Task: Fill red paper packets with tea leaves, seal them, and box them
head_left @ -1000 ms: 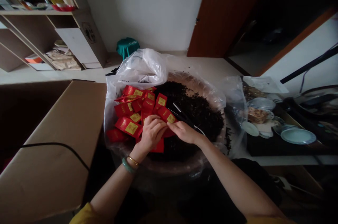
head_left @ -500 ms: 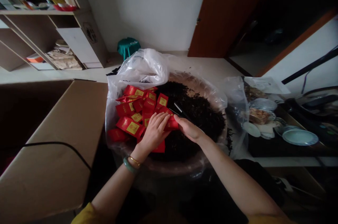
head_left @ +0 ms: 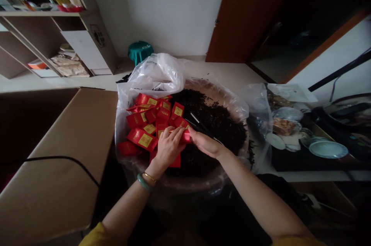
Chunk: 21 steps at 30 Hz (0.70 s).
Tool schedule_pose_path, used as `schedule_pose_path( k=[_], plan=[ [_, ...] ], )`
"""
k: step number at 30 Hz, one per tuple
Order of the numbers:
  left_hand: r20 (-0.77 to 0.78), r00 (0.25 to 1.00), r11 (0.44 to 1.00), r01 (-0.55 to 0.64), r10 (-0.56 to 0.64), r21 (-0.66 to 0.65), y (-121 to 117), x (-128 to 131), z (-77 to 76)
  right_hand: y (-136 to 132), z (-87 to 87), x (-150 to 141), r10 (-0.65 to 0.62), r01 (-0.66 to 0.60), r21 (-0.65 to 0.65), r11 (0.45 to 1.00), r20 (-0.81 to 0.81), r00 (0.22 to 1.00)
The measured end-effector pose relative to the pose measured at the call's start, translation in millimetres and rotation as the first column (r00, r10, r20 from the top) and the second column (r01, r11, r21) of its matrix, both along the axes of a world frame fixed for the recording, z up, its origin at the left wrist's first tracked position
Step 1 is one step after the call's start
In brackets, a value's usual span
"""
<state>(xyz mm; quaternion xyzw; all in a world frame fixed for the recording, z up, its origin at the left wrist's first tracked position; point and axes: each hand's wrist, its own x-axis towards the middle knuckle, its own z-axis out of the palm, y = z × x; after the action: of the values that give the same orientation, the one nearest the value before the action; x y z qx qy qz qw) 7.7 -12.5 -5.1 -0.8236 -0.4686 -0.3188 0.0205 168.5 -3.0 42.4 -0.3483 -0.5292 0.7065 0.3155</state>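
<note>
A red packet, partly hidden by fingers, lies between a person's left hand, curled over its top, and right hand, whose fingertips meet its right end. Just beyond it and to the left, a heap of red packets spreads in overlapping disarray, many showing square yellow panels and small gold lettering. They rest at assorted angles, several tilted against their neighbors, across the left side of a round, plastic-lined container, beside dark, shredded material.
</note>
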Motion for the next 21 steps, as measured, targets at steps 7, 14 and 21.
schedule_pose_path(
  k=[7, 14, 21],
  plan=[
    [0.102, 0.994, 0.994, -0.042, 0.032, 0.099, 6, -3, -0.4, 4, 25.3, 34, -0.035, 0.038, -0.020, 0.999, 0.135, 0.990],
    [0.172, 0.983, 0.989, -0.090, 0.069, 0.115, 9, -5, 2.6, 5, 12.5, 45, -0.091, -0.312, 0.194, 0.930, 0.944, 0.318],
    [0.181, 0.980, 0.992, -0.100, 0.084, 0.077, 9, -4, 3.2, -23, -15.9, -7, 0.063, -0.508, -0.047, 0.860, 0.998, 0.014]
  ],
)
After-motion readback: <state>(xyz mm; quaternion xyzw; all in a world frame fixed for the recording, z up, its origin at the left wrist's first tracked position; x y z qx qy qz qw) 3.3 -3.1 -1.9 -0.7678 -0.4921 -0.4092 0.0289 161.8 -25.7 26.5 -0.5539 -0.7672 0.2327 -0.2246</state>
